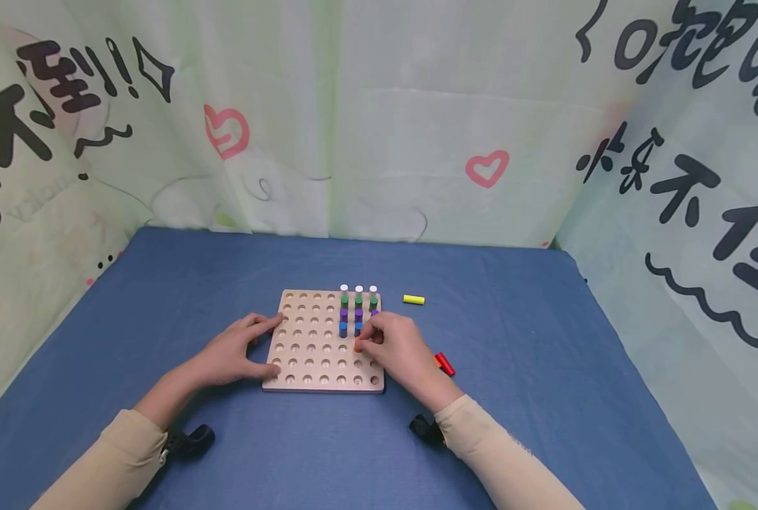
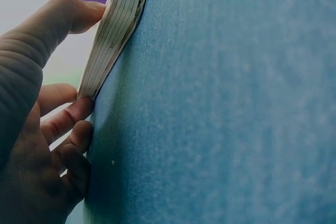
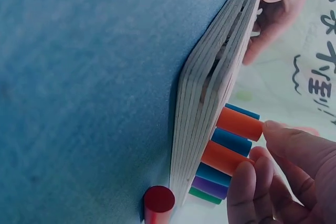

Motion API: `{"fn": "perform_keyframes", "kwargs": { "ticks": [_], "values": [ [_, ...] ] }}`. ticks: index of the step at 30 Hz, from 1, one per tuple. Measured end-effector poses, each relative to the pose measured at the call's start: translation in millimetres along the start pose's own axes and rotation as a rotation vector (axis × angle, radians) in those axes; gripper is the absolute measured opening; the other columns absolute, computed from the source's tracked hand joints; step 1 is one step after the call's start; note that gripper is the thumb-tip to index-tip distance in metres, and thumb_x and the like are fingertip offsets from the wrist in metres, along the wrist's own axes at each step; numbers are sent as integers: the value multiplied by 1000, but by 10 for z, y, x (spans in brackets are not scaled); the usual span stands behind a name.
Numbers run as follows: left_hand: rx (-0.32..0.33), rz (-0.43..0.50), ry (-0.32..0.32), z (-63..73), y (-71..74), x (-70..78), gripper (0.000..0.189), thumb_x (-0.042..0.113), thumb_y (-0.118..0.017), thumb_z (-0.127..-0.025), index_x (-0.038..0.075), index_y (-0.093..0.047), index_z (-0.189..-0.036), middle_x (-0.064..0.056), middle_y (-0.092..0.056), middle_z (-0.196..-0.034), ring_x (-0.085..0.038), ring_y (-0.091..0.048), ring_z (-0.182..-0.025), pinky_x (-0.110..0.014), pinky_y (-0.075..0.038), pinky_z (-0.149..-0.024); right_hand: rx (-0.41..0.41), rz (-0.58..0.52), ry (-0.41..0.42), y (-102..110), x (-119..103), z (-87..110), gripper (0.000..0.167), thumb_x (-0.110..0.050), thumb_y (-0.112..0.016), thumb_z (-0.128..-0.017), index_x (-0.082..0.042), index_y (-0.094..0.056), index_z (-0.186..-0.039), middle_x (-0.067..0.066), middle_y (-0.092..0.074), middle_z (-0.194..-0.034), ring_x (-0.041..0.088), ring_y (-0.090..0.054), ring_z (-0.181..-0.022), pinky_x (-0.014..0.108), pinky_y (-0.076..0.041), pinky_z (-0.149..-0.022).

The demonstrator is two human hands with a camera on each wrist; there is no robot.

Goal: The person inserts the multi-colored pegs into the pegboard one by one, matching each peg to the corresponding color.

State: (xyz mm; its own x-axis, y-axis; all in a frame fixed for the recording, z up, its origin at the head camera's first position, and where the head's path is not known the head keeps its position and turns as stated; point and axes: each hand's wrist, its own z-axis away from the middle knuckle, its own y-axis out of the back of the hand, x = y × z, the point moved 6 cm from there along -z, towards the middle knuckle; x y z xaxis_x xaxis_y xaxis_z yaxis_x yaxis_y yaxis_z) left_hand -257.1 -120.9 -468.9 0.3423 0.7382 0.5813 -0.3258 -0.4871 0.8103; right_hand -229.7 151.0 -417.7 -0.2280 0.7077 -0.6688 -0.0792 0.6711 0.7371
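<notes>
A wooden peg board (image 1: 302,389) with rows of round holes lies flat on the cloth. White, green, purple and blue pegs (image 1: 343,330) stand upright in its right-hand columns. My left hand (image 1: 229,354) touches the board's left edge, thumb and fingers spread apart. My right hand (image 1: 394,347) pinches an orange peg (image 3: 239,123) standing in the board in front of the blue row, thumb tip at its top end. Another orange peg (image 3: 226,157) stands beside it, against the fingers; in the head view the hand hides it.
A yellow peg (image 1: 414,299) lies on the blue cloth (image 1: 513,297) off the board's far right corner. Near my right wrist lies a red peg (image 1: 445,364), with a bit of orange beside it. Patterned curtains (image 1: 379,142) enclose the table at the back and sides.
</notes>
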Motion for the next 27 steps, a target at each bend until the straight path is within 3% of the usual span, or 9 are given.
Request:
{"fn": "perform_keyframes", "kwargs": {
  "ticks": [18, 23, 27],
  "values": [
    [5, 10, -25, -8, 9, 30, 97, 51, -83, -82, 13, -40, -160, -12, -53, -137, -34, -51, -125, -53, -43, -98, 67, 108, -36, 212, 114, 84, 11, -16, -81, -90, -20, -72, -86, -6, -62, -84, 10, -54, -65, 27, -45, -58],
    [11, 6, -33, 4, 10, 15, 96, 51, -83, -82, 12, -41, -160, -12, -53, -137, -34, -52, -125, -52, -43, -98, 52, 129, -71, 247, 167, 100, 8, -16, -80, -91, -18, -74, -94, -3, -64, -85, 7, -56, -57, 27, -46, -55],
    [13, 5, -36, 12, 6, 11, 96, 50, -83, -82, 12, -42, -159, -11, -54, -136, -33, -52, -124, -51, -43, -97, 28, 177, -108, 291, 213, 115, 10, -18, -82, -89, -17, -75, -96, -3, -66, -85, 8, -57, -61, 28, -47, -58]
  ]
}}
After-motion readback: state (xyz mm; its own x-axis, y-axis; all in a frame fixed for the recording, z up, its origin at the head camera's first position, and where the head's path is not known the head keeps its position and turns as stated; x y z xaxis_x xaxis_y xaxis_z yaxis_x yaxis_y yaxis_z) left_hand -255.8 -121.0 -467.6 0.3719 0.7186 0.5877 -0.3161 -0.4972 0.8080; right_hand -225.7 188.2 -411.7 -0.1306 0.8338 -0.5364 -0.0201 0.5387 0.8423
